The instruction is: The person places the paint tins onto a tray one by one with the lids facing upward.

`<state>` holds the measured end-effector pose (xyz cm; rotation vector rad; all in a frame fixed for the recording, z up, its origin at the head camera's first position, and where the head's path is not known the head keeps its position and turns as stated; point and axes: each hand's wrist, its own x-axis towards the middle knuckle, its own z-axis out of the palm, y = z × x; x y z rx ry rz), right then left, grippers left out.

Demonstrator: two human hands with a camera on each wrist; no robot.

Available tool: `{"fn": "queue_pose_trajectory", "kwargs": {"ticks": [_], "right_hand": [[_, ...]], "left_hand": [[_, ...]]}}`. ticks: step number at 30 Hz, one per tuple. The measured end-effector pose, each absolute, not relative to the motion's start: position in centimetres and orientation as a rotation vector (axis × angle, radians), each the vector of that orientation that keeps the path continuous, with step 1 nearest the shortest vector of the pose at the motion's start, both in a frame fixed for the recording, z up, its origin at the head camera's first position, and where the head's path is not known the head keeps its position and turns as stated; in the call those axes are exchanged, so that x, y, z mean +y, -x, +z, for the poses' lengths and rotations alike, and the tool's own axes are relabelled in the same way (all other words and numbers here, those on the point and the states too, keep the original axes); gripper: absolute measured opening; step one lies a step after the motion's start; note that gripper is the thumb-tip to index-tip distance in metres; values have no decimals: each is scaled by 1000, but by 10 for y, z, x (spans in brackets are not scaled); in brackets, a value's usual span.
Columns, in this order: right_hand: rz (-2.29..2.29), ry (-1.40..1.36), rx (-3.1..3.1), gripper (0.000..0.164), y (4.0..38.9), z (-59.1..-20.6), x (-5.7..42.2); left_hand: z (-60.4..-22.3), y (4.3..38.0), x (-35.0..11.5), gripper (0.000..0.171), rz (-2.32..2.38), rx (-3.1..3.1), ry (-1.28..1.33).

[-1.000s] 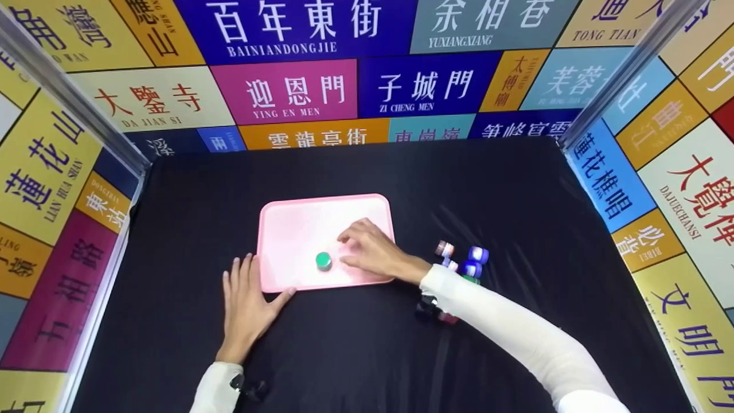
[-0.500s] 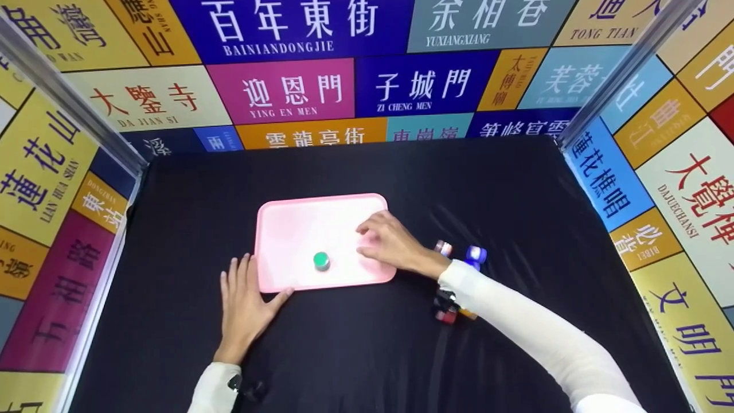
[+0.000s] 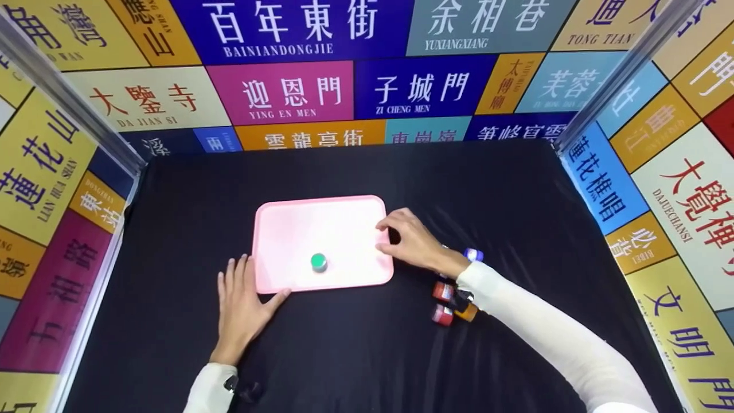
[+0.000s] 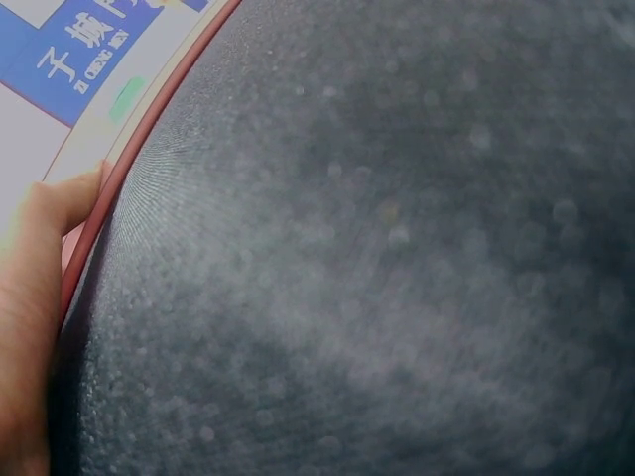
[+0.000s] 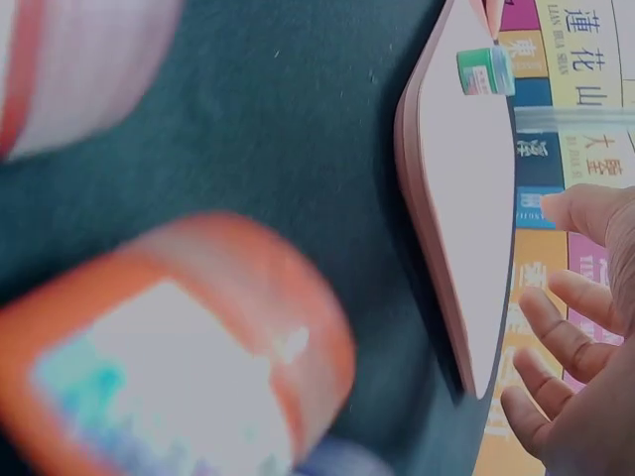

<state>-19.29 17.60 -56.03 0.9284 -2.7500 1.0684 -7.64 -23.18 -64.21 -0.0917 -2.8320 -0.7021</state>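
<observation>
Your left hand (image 3: 243,307) lies flat at the left end of the pink tray (image 3: 321,223), fingers straight and grasping nothing; the left wrist view shows its thumb touching the rim. Your right hand (image 3: 410,238) hovers over the tray's right edge with fingers loosely bent and a gap between thumb and fingertips. It holds nothing, and the right wrist view shows it clear above the surface.

The tray's long axis runs left to right, from one hand toward the other. The green pot (image 3: 319,263) stands upright on it, near the close edge and between your hands: right and a little forward of your left thumb, left and slightly toward you from your right fingertips. Your left thumb is the nearer.

The orange pot (image 3: 442,291), red pot (image 3: 442,314), yellow pot (image 3: 465,311) and blue pot (image 3: 473,254) sit on the black cloth (image 3: 344,355), off the tray to its right. They lie under and beside your right wrist, so that arm is much the nearer; your sleeve may hide more.
</observation>
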Motion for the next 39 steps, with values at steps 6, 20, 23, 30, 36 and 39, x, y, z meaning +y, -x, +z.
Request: {"fn": "queue_pose_trajectory", "kwargs": {"ticks": [6,20,23,30,36,39], "right_hand": [[1086,-862,-2740,38,194,-556,197],[1159,-658,-2782,43,195,-548,251],[1171,-607,-2796,43,193,-550,259],[1194,-526,-2793,44,192,-557,274],[1205,-448,-2770,44,189,-561,294],[1212,-416,-2761,43,186,-565,303]], "left_hand": [[-642,76,-233,119,-697,-2834,97],[-643,77,-231,119,-713,-2818,101],[-642,77,-231,119,-709,-2817,100],[-642,76,-232,119,-707,-2821,89],[-642,77,-230,118,-721,-2829,88],[-641,77,-229,118,-724,-2830,90]]}}
